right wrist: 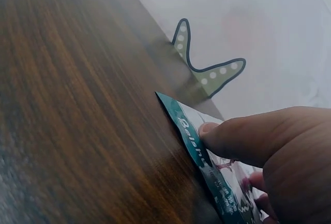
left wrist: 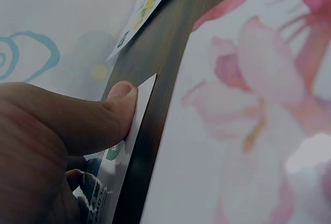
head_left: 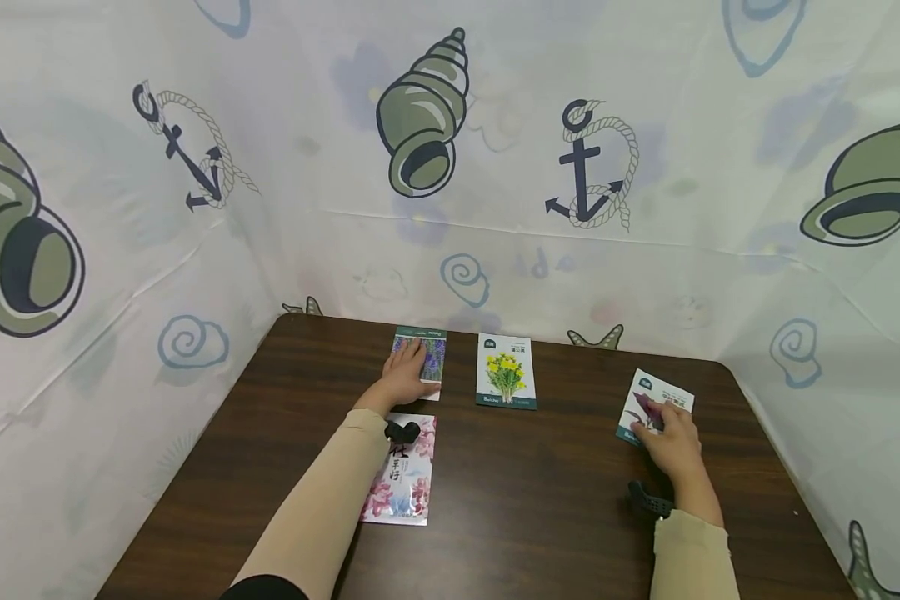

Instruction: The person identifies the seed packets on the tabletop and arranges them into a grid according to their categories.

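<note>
My left hand (head_left: 405, 379) lies over a seed packet with purple flowers (head_left: 437, 354) at the back left, fingers stretched across it. In the left wrist view, its thumb (left wrist: 121, 102) rests at the packet's white edge. At the right, my right hand (head_left: 673, 442) holds a seed packet with a dark purple plant (head_left: 645, 392), which sits at a slant. Its thumb (right wrist: 222, 136) presses near the green band in the right wrist view, with bent fingers beyond, partly hidden. A pink-flowered packet (head_left: 412, 492) lies beneath the left wrist.
Between the hands, a packet with yellow flowers (head_left: 506, 371) lies near the back of the dark wooden table (head_left: 525, 492). Patterned white cloth (head_left: 495, 275) hangs along the back and both sides.
</note>
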Demonstrator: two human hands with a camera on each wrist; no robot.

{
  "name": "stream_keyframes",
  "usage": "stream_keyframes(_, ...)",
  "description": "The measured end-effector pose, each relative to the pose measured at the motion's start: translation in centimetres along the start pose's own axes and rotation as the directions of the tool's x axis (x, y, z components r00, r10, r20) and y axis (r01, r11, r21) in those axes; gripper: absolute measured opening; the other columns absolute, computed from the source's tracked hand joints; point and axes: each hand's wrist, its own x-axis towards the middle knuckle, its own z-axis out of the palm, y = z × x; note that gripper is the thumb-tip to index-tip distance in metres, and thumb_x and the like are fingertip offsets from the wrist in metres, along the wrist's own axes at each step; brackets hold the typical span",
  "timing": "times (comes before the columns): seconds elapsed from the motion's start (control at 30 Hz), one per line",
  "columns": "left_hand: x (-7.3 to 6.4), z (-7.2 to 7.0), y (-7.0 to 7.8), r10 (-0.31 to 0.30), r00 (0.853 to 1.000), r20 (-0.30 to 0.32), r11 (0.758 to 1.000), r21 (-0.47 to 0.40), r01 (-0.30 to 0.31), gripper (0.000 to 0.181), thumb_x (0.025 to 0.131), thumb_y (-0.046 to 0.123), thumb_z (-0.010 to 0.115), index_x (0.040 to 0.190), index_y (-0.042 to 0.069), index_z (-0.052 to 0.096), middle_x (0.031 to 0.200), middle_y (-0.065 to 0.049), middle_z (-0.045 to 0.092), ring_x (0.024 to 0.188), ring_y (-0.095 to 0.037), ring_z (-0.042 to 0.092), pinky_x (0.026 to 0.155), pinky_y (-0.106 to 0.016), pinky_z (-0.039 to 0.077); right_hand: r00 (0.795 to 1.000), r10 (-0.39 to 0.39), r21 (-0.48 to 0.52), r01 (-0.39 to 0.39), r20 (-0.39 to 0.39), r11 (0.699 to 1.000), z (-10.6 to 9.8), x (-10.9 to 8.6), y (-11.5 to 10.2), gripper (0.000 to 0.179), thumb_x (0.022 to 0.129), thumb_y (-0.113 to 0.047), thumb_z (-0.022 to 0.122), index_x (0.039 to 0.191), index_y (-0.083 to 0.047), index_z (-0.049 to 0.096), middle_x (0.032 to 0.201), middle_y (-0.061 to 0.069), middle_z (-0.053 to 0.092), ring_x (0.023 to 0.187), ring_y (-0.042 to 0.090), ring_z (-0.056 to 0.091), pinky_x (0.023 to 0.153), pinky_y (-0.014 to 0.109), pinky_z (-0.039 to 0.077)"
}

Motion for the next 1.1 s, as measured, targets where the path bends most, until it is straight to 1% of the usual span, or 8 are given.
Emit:
stream_keyframes(0.13,0.0,0.0,0.0,0.003,1.000,0.001,1.000,-0.001,-0.003,0.103,0.106,0.047,0.069,0.177,0.010,0.004,0.185,-0.010,-0.010,0.171,-0.034,-0.018,0.138,-0.059,-0.011,1.000,-0.030,-0.017,0.030,-0.006,0.999,0.1,-0.2,0.1,0.071,0.107,-0.042,0.068,0.160,-0.001,0.044,0.165,0.040,0.024,0.151,0.064,0.023,0.120,0.082,0.021)
stream_keyframes(0.23,0.1,0.0,-0.1,0.001,1.000,0.001,1.000,0.004,-0.001,0.103,0.106,0.048,0.069,0.177,0.011,0.004,0.185,-0.009,-0.010,0.171,-0.034,-0.018,0.138,-0.059,-0.011,0.999,-0.042,-0.016,0.042,-0.004,0.999,0.1,-0.3,-0.1,0.069,0.107,-0.045,0.069,0.158,-0.003,0.047,0.161,0.039,0.027,0.147,0.064,0.025,0.115,0.081,0.024)
stream_keyframes(0.3,0.1,0.0,0.0,-0.001,1.000,0.004,1.000,0.011,0.001,0.103,0.106,0.048,0.069,0.177,0.011,0.003,0.185,-0.009,-0.010,0.171,-0.033,-0.017,0.138,-0.059,-0.010,0.999,-0.042,-0.020,0.042,0.013,0.999,0.1,-0.4,-0.2,0.070,0.107,-0.044,0.069,0.160,-0.005,0.045,0.163,0.039,0.025,0.149,0.064,0.023,0.116,0.082,0.023)
stream_keyframes(0.43,0.1,0.0,0.0,0.004,1.000,0.005,1.000,0.017,-0.004,0.103,0.106,0.048,0.069,0.177,0.010,0.004,0.185,-0.010,-0.010,0.172,-0.034,-0.017,0.138,-0.058,-0.010,0.995,-0.051,-0.056,0.056,0.084,0.997,0.0,-0.1,-0.1,0.077,0.109,-0.042,0.066,0.169,-0.007,0.034,0.174,0.038,0.011,0.158,0.066,0.013,0.125,0.083,0.017)
stream_keyframes(0.53,0.1,0.1,0.0,0.006,1.000,-0.005,1.000,0.017,-0.006,0.103,0.106,0.046,0.070,0.177,0.010,0.004,0.186,-0.010,-0.009,0.172,-0.034,-0.016,0.138,-0.058,-0.010,0.989,-0.071,-0.076,0.081,0.129,0.994,0.1,0.2,0.1,0.081,0.110,-0.041,0.064,0.172,-0.005,0.027,0.177,0.036,0.002,0.160,0.067,0.005,0.127,0.083,0.014)
stream_keyframes(0.67,0.1,0.1,0.0,0.000,1.000,-0.008,1.000,0.011,0.000,0.103,0.106,0.045,0.070,0.177,0.009,0.005,0.185,-0.011,-0.009,0.172,-0.034,-0.016,0.138,-0.057,-0.011,0.986,-0.090,-0.064,0.099,0.137,0.993,0.3,0.4,0.2,0.081,0.110,-0.041,0.065,0.171,-0.004,0.027,0.178,0.036,0.003,0.161,0.066,0.006,0.127,0.081,0.015)
stream_keyframes(0.8,-0.1,0.0,0.0,-0.005,1.000,0.006,1.000,0.006,0.005,0.104,0.106,0.047,0.070,0.177,0.010,0.004,0.185,-0.010,-0.010,0.172,-0.034,-0.017,0.138,-0.057,-0.012,0.987,-0.094,-0.044,0.101,0.134,0.994,0.6,0.2,0.1,0.082,0.109,-0.042,0.066,0.171,-0.004,0.030,0.177,0.036,0.005,0.161,0.065,0.009,0.128,0.080,0.017)
stream_keyframes(1.1,-0.2,-0.2,0.1,0.003,1.000,0.007,1.000,0.003,-0.003,0.104,0.106,0.048,0.070,0.177,0.010,0.004,0.185,-0.009,-0.011,0.172,-0.034,-0.017,0.138,-0.057,-0.011,0.986,-0.091,-0.050,0.099,0.143,0.994,0.7,-0.4,-1.2,0.081,0.108,-0.042,0.067,0.171,-0.004,0.031,0.177,0.037,0.006,0.162,0.063,0.010,0.129,0.077,0.017)
